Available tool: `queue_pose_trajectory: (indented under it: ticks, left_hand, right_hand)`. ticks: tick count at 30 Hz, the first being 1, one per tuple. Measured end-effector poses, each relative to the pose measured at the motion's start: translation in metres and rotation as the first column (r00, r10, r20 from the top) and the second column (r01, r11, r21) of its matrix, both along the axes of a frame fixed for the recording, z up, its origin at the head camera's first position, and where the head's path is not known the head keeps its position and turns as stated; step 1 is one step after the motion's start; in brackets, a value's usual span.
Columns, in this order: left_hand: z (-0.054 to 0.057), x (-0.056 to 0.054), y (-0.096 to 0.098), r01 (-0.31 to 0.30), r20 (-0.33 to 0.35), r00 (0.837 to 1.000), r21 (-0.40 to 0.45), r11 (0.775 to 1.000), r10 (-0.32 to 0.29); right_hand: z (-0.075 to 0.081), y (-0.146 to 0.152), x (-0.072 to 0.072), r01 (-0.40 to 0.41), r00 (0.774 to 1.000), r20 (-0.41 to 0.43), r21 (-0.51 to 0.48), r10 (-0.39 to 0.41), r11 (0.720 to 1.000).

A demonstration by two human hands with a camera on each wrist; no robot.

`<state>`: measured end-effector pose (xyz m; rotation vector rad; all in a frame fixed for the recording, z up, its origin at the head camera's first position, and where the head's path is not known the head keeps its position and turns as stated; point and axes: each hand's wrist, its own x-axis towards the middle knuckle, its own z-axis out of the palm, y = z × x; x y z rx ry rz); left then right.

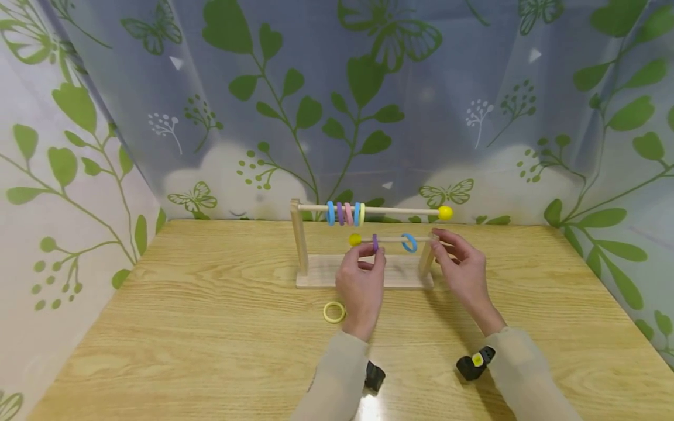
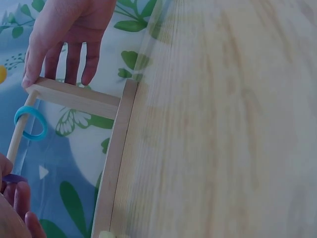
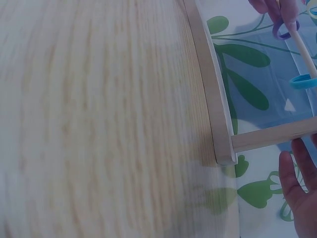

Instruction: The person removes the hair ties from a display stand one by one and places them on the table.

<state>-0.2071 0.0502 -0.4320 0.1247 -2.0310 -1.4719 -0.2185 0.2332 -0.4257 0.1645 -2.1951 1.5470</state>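
Note:
On the table stands a wooden ring stand [image 1: 365, 280] with two rods. My left hand [image 1: 362, 283] pinches a purple ring [image 1: 375, 242] that is around the lower rod [image 1: 392, 239], close to its yellow end ball [image 1: 355, 240]. Further right on that rod hangs a blue ring [image 1: 409, 242]. My right hand [image 1: 464, 266] holds the top of the short right post [image 2: 74, 97] between thumb and fingers. Several blue, purple, pink and yellow rings hang around the upper rod [image 1: 402, 211], left of its yellow ball [image 1: 445, 213].
A loose yellow ring [image 1: 334, 312] lies flat on the wooden table [image 1: 210, 333], left of my left forearm. Behind the stand hangs a leaf-patterned curtain [image 1: 326, 117]. The tall left post [image 1: 299, 240] carries the upper rod. Black wrist cameras [image 1: 475, 363] sit at both sleeves.

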Motion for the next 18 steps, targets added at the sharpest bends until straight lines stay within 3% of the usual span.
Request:
queue_pose_trajectory:
  ticks: [18]
  left_hand:
    - [0.001,-0.001,-0.017,-0.066,0.003,0.998,0.014,0.998,0.066]
  right_hand:
    - [-0.001,0.0,-0.001,-0.002,1.0,-0.007,-0.024,0.002,1.0]
